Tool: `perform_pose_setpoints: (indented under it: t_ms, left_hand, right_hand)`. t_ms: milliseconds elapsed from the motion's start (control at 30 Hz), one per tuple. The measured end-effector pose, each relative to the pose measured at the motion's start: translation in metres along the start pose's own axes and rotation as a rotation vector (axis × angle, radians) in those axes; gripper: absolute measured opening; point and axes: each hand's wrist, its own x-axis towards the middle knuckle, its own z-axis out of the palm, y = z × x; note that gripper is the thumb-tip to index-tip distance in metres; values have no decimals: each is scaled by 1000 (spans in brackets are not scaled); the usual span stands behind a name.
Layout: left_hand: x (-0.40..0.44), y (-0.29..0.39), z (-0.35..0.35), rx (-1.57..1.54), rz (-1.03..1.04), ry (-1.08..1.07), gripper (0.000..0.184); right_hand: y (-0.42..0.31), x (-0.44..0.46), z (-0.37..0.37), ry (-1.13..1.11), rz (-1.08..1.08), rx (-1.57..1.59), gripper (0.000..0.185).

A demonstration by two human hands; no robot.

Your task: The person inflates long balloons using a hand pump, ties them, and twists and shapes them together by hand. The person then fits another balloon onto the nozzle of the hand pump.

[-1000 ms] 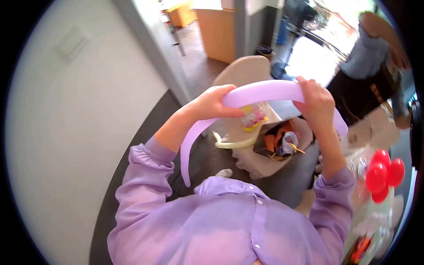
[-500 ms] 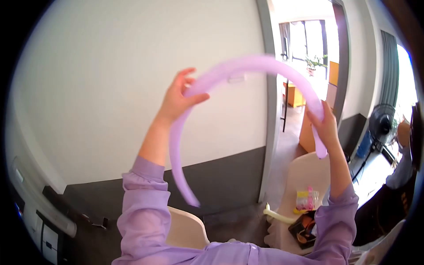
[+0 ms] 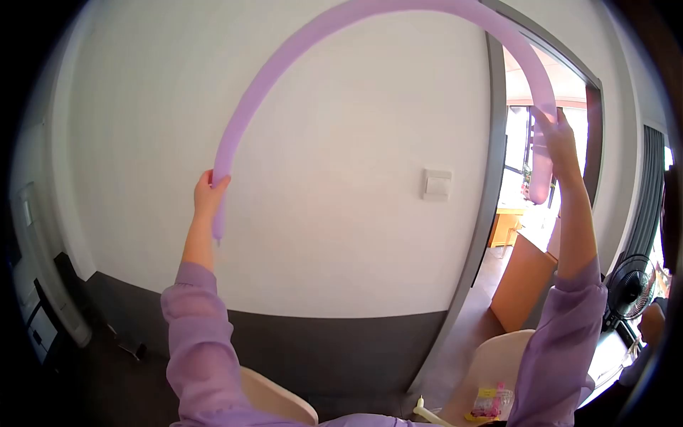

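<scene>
Lilac balloon arches above our hands, long axis spanning left to right; our left hand and right hand curl fingers round it, near its downward-pointing ends.

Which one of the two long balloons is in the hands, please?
The purple balloon: the left hand and right hand hold it; the pale balloon is low, beside a chair.

One head-worn camera looks forward at the nearby wall
</scene>
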Motion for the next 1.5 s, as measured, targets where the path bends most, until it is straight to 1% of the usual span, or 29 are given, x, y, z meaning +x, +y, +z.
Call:
perform_pose_setpoints:
  t_ms: [33, 67, 133, 167, 233, 267, 300, 333, 367, 433, 467, 500, 533, 567, 600, 667, 733, 767, 800, 833, 867, 967, 1033, 1067, 1133, 1267, 1367, 1433, 1500]
  left_hand:
    - [8, -10, 6, -111, -25, -42, 59]
    - [17, -21, 13, -107, -29, -41, 59]
    - [23, -2, 19, -114, -271, -10, 58]
    - [29, -1, 23, -109, -280, -1, 58]
    - [39, -1, 30, -187, -400, 43, 61]
    - [46, 1, 36, -182, -408, 51, 61]
    - [54, 3, 43, -415, -322, 12, 63]
    - [56, 10, 47, -647, -225, -26, 65]
    - [60, 17, 48, -647, -222, -20, 65]
    - [65, 51, 42, -860, -106, -199, 66]
    - [65, 68, 42, -864, -87, -198, 66]
    - [64, 82, 41, -873, -62, -197, 61]
    - [66, 93, 42, -882, -33, -197, 57]
    - [71, 102, 46, -881, -12, -199, 57]
    - [77, 105, 52, -894, 10, -197, 54]
    - [83, 120, 65, -905, 45, -205, 51]
    - [79, 140, 82, -656, -27, -94, 49]
    - [77, 148, 91, -660, -15, -95, 49]
    - [74, 154, 97, -640, -49, -109, 49]
    - [73, 162, 103, -619, -82, -126, 49]
    - [73, 169, 109, -623, -72, -130, 49]
    - [78, 175, 132, -661, -29, -114, 51]
    - [84, 179, 146, -688, 127, -142, 57]
    - [84, 178, 152, -690, 127, -148, 57]
    - [79, 183, 157, -607, 141, -211, 64]
    - [71, 182, 167, -653, 162, -202, 66]
    - [74, 172, 173, -688, 197, -150, 66]
    - [68, 176, 173, -705, 226, -42, 64]
    - [61, 181, 173, -739, 217, -39, 64]
  right_hand:
    - [1, 5, 10, -14, 0, 35, 54]
    - [3, 8, 22, -35, 3, 70, 55]
    - [8, 19, 42, -35, 9, 111, 56]
    - [10, 25, 54, -29, 20, 144, 57]
    - [14, 32, 82, -34, 18, 143, 59]
    - [16, 35, 98, -12, 7, 148, 60]
    - [17, 36, 112, 12, -3, 152, 60]
    - [11, 34, 123, -13, 34, 148, 58]
    - [20, 45, 133, -13, 30, 153, 58]
    - [36, 69, 152, -153, -85, 152, 55]
    - [40, 73, 158, -183, -123, 181, 51]
    - [42, 74, 167, -172, -132, 193, 51]
    - [44, 76, 176, -188, -114, 252, 53]
    - [47, 78, 181, -203, -92, 309, 55]
    - [46, 75, 185, -188, -95, 319, 55]
    - [48, 73, 189, -78, 6, 340, 62]
    - [62, 82, 195, -30, 10, 340, 66]
    - [70, 88, 198, 7, 18, 333, 69]
    - [72, 86, 200, 52, -37, 249, 69]
    - [74, 87, 201, 64, -41, 252, 69]
    - [76, 87, 202, 72, -44, 214, 70]
    - [78, 85, 206, 99, -42, 157, 68]
    - [77, 84, 204, 98, -34, 120, 64]
    - [77, 84, 203, 96, -50, 124, 63]
    - [78, 88, 205, 89, -76, 145, 64]
    - [75, 80, 202, 28, -105, 180, 69]
    - [83, 83, 210, 19, -134, 216, 71]
    - [85, 81, 212, 27, -130, 226, 71]
    - [87, 82, 216, 33, -126, 237, 71]
